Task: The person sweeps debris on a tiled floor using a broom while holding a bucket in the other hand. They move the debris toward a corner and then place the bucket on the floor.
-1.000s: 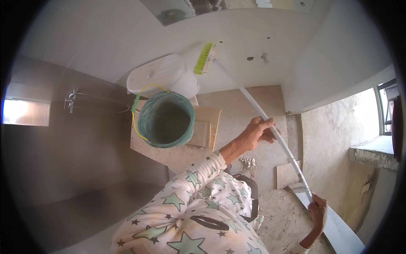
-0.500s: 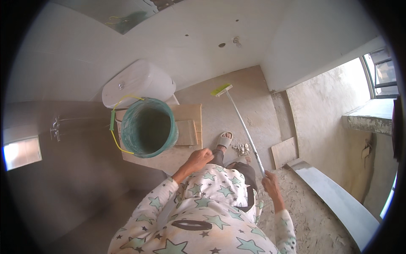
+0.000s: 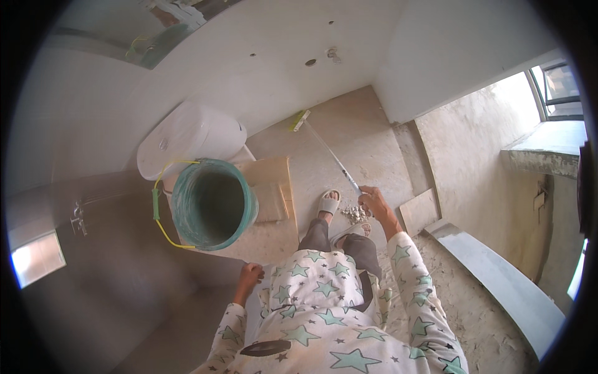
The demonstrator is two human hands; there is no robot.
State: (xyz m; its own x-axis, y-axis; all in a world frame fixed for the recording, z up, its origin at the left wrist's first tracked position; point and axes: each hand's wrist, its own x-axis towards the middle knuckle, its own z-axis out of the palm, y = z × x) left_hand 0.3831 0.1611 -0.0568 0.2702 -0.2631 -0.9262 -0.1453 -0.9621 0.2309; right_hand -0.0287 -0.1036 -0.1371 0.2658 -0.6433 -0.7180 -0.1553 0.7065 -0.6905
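Observation:
My right hand (image 3: 372,202) is wrapped round the pale handle of a long push broom (image 3: 329,149). Its yellow-green bristle head (image 3: 300,121) rests on the floor near the foot of the back wall. My left hand (image 3: 251,274) hangs low by my side with its fingers curled in, and I see nothing in it. Ahead of that hand stands a green bucket (image 3: 249,202) with a yellow wire handle, on a board (image 3: 280,240). A small heap of rubble (image 3: 354,215) lies on the floor by my sandals, just beyond the right hand.
The white toilet tank (image 3: 187,140) stands against the wall behind the bucket. At my right are a loose tile (image 3: 416,210), a long grey panel (image 3: 498,280) and a rough mortar floor (image 3: 461,311). A wall tap (image 3: 78,218) is at the far left.
My right hand has moved forward with the broom, whose head shifted left and nearer the back wall. The left hand has drawn back and left, away from my lap.

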